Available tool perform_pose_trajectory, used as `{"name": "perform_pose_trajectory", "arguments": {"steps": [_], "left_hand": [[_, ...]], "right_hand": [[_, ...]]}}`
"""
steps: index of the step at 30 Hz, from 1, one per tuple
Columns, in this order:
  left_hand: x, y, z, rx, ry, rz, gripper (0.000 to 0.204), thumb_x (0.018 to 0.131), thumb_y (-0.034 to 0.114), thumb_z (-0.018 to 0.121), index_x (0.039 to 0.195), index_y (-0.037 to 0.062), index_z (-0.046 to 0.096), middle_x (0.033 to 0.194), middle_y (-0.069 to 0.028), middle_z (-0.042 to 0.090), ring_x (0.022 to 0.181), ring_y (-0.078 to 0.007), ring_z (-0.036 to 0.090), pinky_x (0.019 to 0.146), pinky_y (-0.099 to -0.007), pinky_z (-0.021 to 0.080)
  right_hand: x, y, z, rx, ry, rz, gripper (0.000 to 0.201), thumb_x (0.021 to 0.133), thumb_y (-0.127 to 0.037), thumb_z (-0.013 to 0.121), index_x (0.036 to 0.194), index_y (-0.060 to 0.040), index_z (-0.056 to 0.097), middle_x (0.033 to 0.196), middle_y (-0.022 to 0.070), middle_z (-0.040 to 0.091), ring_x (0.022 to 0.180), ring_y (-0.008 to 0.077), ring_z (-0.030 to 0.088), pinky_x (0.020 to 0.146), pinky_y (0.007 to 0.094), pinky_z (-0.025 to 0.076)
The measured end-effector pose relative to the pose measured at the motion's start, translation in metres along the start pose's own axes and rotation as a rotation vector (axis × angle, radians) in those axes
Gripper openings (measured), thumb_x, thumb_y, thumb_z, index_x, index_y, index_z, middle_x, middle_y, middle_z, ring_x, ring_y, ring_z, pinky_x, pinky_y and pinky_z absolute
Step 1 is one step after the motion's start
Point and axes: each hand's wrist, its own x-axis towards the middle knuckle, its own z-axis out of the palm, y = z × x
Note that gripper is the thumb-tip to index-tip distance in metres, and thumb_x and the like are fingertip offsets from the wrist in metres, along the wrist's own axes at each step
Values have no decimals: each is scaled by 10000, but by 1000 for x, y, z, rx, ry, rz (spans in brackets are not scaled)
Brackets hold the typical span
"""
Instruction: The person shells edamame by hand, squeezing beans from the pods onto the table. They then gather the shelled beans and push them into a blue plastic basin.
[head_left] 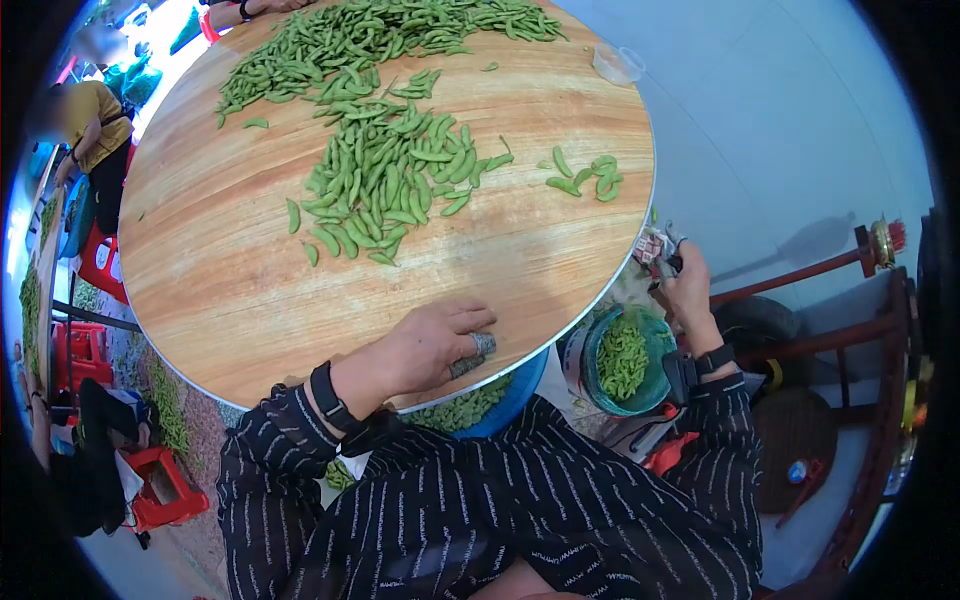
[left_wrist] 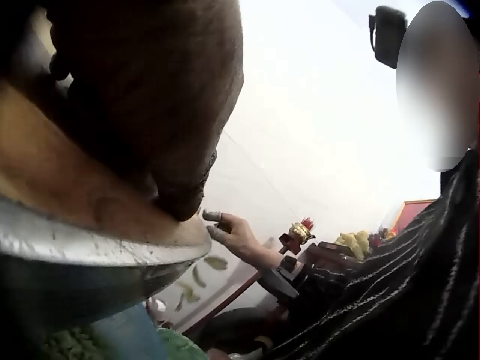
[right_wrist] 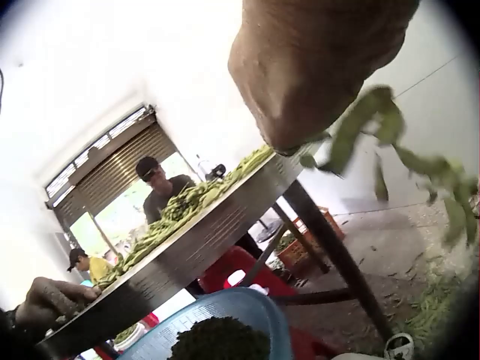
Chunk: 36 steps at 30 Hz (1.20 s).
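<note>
Curved green pods hang blurred in open air below the right hand, its fingers apart beyond the round table, whose edge the left hand rests inside, loosely bent, heaped pods ahead.

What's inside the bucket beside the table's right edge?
Green pods are heaped inside the bucket, with some bare inner wall showing beside them. The heap covers the bottom, so whatever lies underneath cannot be seen.
</note>
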Motion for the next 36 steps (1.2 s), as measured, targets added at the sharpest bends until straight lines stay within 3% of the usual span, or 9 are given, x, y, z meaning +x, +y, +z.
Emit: {"name": "perform_pose_trajectory", "arguments": {"steps": [5, 10, 15, 19, 21, 24, 27, 30, 36], "left_hand": [[0, -1, -9, -64, -37, 37, 233, 536, 59, 611, 763, 36, 563, 1036, -111, 527, 1027, -292, 469, 805, -357, 440], [-3, 0, -12, -94, -50, 43, 223, 543, 64, 607, 759, 40, 555, 1015, -108, 524, 1006, -286, 476, 797, -363, 437], [-7, 2, -14, -88, -32, 53, 262, 545, 66, 625, 794, 46, 545, 998, -104, 517, 933, -289, 496, 756, -373, 429], [-6, 9, -17, -103, -62, 69, 186, 543, 97, 609, 707, 57, 530, 841, -69, 513, 831, -256, 487, 732, -347, 397], [-6, 10, -17, -105, -65, 91, 177, 543, 101, 608, 696, 64, 526, 800, -60, 511, 799, -249, 488, 717, -341, 391], [-7, 9, -22, -144, -81, 105, 170, 553, 102, 612, 702, 81, 533, 725, -42, 517, 773, -242, 497, 718, -328, 384], [-9, 2, -25, -195, 164, 162, 160, 584, 123, 660, 703, 101, 555, 737, -49, 545, 752, -239, 518, 728, -334, 392], [-15, -18, -39, -36, 388, -54, 155, 619, 94, 653, 755, 97, 578, 728, -77, 560, 661, -236, 537, 602, -319, 430], [-47, -71, -86, 300, 902, -744, 122, 720, 149, 604, 794, 55, 580, 764, -134, 574, 720, -305, 557, 615, -393, 445]], "right_hand": [[69, -92, 12, 236, -4, -341, 208, 661, -17, 553, 868, -28, 535, 762, 143, 500, 717, 339, 493, 602, 380, 397], [124, -121, 71, 134, 75, -805, 190, 671, -33, 542, 861, -33, 549, 783, 150, 526, 764, 335, 496, 663, 399, 403], [108, -78, 55, 153, -91, -476, 211, 661, -5, 528, 870, -28, 549, 828, 168, 533, 795, 344, 501, 683, 383, 414], [60, -30, 21, 108, 18, -363, 203, 654, 11, 511, 856, -7, 533, 780, 186, 501, 756, 367, 486, 649, 391, 408], [37, 18, 11, -116, -172, -86, 211, 645, 18, 509, 855, 4, 523, 782, 199, 487, 740, 385, 483, 633, 390, 404], [28, 13, 0, -81, -23, -119, 217, 637, 15, 520, 855, 11, 516, 773, 208, 478, 717, 398, 477, 620, 384, 402], [43, -48, -3, 63, 51, -213, 224, 661, 8, 529, 884, 5, 532, 787, 194, 501, 717, 368, 506, 625, 357, 418], [68, -123, 16, 356, -75, -282, 236, 716, -9, 527, 951, -12, 556, 808, 157, 548, 732, 274, 553, 648, 309, 435], [124, -229, 91, 374, -145, -510, 186, 683, -50, 530, 864, -9, 539, 803, 172, 554, 753, 336, 538, 646, 390, 431]]}}
